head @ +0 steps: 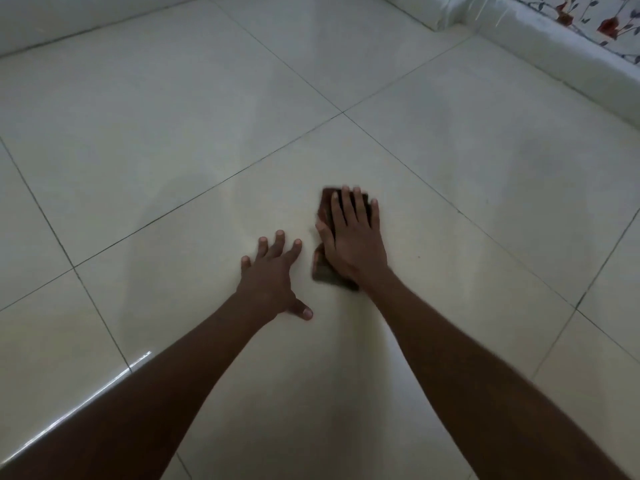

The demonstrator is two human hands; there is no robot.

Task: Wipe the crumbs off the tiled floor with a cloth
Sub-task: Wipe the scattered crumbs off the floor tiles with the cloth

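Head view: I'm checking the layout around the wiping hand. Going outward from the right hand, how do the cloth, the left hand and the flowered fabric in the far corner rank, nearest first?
1. Cloth: dark, directly under the right hand, pressed flat on the floor.
2. Left hand: just to its left, fingers spread on the tile.
3. Flowered fabric: far upper right corner.
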